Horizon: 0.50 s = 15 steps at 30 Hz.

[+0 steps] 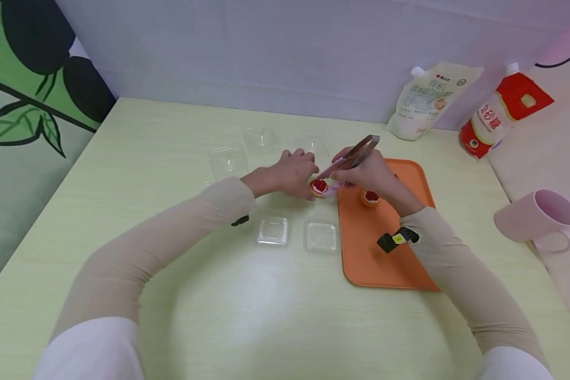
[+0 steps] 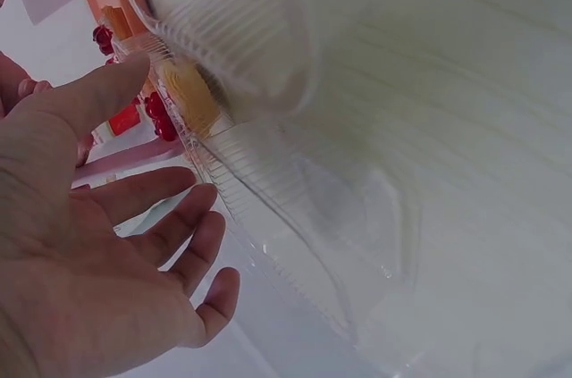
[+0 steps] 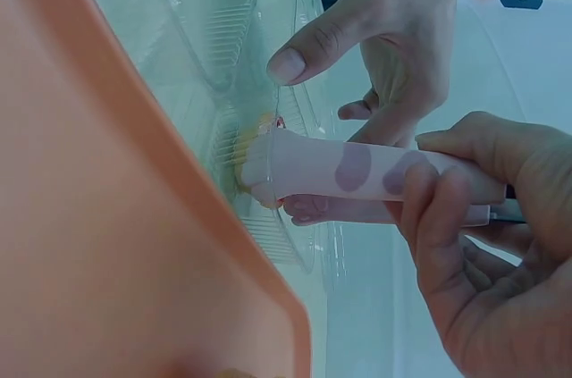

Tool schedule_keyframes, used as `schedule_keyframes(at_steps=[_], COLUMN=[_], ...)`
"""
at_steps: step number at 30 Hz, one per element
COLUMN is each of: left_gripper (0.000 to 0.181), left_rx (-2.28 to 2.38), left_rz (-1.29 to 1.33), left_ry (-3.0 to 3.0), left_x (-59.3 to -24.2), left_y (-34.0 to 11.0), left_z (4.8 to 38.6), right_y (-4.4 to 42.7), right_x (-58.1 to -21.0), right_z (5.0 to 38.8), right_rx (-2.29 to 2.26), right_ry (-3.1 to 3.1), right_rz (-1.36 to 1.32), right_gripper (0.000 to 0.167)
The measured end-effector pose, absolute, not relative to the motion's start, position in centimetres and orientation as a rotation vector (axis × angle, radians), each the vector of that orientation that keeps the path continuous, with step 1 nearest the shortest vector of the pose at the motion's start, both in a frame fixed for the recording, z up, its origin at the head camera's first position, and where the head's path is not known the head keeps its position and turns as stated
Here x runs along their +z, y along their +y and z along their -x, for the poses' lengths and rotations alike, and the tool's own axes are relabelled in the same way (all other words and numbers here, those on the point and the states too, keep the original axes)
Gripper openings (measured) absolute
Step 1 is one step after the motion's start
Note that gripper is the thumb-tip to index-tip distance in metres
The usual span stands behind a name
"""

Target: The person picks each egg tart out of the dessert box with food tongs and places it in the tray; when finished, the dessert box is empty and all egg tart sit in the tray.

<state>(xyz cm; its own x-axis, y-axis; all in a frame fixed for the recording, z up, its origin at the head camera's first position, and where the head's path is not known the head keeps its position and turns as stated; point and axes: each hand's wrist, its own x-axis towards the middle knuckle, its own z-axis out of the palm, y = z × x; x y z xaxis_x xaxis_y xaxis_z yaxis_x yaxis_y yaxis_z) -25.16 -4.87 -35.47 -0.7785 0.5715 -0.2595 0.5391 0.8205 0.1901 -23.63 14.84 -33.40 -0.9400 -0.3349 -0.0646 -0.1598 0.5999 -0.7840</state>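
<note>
My right hand (image 1: pixel 372 171) grips a pair of pink paw-tipped tongs (image 3: pixel 357 171) with metal at the handle end. The paw tips are around a small tart (image 1: pixel 319 186) with red fruit topping, which sits in a clear plastic container (image 2: pixel 201 159). Beside that container is my left hand (image 1: pixel 292 175), its fingers loosely extended and the thumb near the rim; whether the thumb touches the plastic I cannot tell. Another red-topped tart (image 1: pixel 370 198) lies on the orange tray (image 1: pixel 377 264), under my right forearm.
Several clear plastic containers stand around my hands, including a near one (image 1: pixel 273 231) and a far-left one (image 1: pixel 229 162). At the back right are a white pouch (image 1: pixel 420 105) and a red-and-white bag (image 1: pixel 491 119). A pink mug (image 1: pixel 522 217) stands at the right edge.
</note>
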Motion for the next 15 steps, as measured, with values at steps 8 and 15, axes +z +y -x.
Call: schedule_keyframes(at_steps=[8, 15], left_gripper=[0.057, 0.056], left_rx=[0.15, 0.15], left_rz=[-0.857, -0.864], left_ry=[2.703, 2.693], left_x=[-35.43, -35.36], left_y=[-4.78, -4.84], left_z=[25.16, 25.18], right_y=[14.28, 14.31], right_x=[-33.54, -33.49], right_z=[24.0, 24.12], right_rx=[-1.195, -1.167], right_ry=[2.62, 2.605], right_rz=[0.467, 0.473], right_gripper=[0.034, 0.035])
